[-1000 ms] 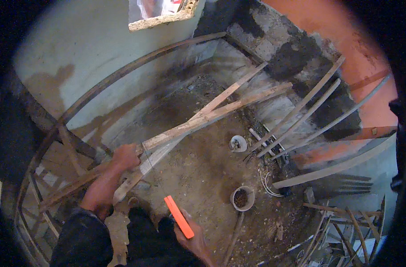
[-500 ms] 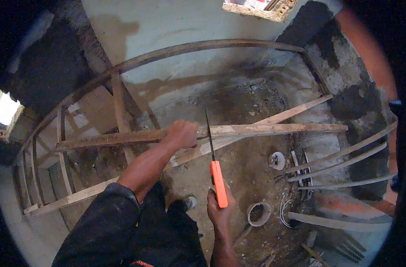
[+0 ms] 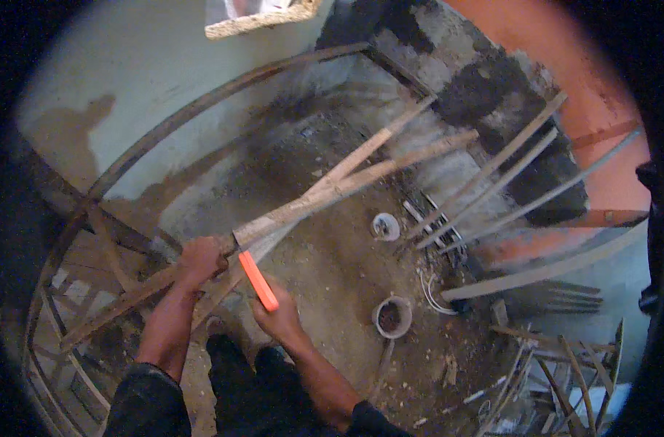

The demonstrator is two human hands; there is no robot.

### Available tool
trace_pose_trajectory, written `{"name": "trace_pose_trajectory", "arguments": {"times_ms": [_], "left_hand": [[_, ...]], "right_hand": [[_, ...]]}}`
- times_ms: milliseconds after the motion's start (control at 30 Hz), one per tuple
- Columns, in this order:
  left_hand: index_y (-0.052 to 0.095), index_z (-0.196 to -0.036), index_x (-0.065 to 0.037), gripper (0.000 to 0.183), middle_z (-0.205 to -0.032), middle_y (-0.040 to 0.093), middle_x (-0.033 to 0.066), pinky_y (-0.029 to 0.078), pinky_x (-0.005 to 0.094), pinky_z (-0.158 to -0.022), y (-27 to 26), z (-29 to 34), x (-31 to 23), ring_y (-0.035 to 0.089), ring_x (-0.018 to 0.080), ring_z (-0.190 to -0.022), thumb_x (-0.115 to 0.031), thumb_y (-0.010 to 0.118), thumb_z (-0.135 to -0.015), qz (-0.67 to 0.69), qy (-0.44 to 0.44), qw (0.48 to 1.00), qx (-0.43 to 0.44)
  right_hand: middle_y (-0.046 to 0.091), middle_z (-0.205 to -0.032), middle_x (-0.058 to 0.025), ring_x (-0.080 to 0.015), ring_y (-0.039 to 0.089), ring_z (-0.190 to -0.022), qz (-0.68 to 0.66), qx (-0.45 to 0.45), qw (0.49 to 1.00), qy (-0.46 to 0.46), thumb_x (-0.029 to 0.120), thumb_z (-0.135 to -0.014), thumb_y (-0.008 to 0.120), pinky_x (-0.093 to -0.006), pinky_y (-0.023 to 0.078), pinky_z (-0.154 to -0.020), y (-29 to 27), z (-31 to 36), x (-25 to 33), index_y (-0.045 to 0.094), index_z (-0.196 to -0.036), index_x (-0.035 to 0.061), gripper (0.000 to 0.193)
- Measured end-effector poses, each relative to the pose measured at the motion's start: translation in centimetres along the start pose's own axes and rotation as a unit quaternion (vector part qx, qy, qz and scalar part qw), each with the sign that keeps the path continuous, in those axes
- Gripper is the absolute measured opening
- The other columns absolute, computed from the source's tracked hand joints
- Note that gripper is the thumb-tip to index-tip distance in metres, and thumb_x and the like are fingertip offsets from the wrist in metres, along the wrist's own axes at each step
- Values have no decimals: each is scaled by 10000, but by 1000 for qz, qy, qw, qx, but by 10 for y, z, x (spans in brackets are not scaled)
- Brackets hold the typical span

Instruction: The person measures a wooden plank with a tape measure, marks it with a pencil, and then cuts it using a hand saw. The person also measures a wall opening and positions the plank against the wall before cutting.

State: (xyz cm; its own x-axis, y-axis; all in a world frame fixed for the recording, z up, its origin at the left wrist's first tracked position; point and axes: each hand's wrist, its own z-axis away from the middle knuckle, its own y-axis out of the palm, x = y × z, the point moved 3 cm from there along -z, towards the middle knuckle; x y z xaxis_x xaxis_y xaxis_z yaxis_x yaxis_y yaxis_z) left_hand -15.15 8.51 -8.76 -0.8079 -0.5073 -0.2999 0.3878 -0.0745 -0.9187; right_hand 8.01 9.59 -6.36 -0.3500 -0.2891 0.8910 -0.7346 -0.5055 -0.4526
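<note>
My left hand (image 3: 199, 262) is closed round a long wooden beam (image 3: 405, 162), just left of a handsaw (image 3: 258, 282). The handsaw's orange handle is in my right hand (image 3: 279, 317), its fingers wrapped round it. Only a short dark stretch of the blade shows, lying across the beam close to my left hand; the rest is hard to make out. This beam rests slantwise over a large wooden frame (image 3: 150, 142), crossing the frame's near rail (image 3: 379, 140).
Several poles (image 3: 503, 156) lean on the patchy wall at right. On the dirt floor stand a small white bucket (image 3: 376, 218) and a larger pail (image 3: 408, 309), near a coil of white cable (image 3: 427, 288). Stacked wooden pieces (image 3: 579, 379) lie at lower right.
My view has turned to the right, so the frame and beam appear farther left and more slanted. Less of the saw blade shows than before. Both hands keep their grips.
</note>
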Motion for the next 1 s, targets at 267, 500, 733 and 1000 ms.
{"name": "trace_pose_trajectory", "arguments": {"times_ms": [267, 500, 733, 1000], "left_hand": [[688, -836, -1, 291, -831, 705, 240, 569, 498, -778, 13, -5, 12, 701, 429, -809, -185, 755, -620, -7, 11, 999, -34], [684, -903, -14, 309, -898, 715, 227, 558, 505, -815, -1, -3, 2, 701, 420, -856, -208, 739, -668, -11, 8, 1000, 26], [696, -938, -47, 303, -961, 718, 217, 560, 496, -805, -4, -8, 6, 702, 408, -904, -179, 737, -669, 20, 8, 1000, 20], [701, -907, -44, 265, -930, 711, 233, 561, 518, -782, 2, -13, 10, 699, 421, -896, -146, 738, -666, 36, 14, 999, -13]], "right_hand": [[688, -981, -143, -248, 678, -901, -68, 52, 991, 105, 90, -837, 649, -354, 521, -799, -31, 62, 9, 569, -1354, 44, 526], [665, -1198, -213, -382, 641, -1098, -3, 77, 994, 83, 121, -836, 716, -425, 511, -940, -30, 49, 18, 516, -1393, 31, 599], [669, -1104, -167, -279, 656, -981, -33, 99, 975, 198, 42, -822, 651, -384, 525, -824, -22, 29, 3, 571, -1285, -5, 472], [705, -947, -144, -247, 698, -871, 41, 33, 991, 120, 52, -813, 655, -372, 538, -774, -67, 92, 61, 633, -1237, 3, 427]]}}
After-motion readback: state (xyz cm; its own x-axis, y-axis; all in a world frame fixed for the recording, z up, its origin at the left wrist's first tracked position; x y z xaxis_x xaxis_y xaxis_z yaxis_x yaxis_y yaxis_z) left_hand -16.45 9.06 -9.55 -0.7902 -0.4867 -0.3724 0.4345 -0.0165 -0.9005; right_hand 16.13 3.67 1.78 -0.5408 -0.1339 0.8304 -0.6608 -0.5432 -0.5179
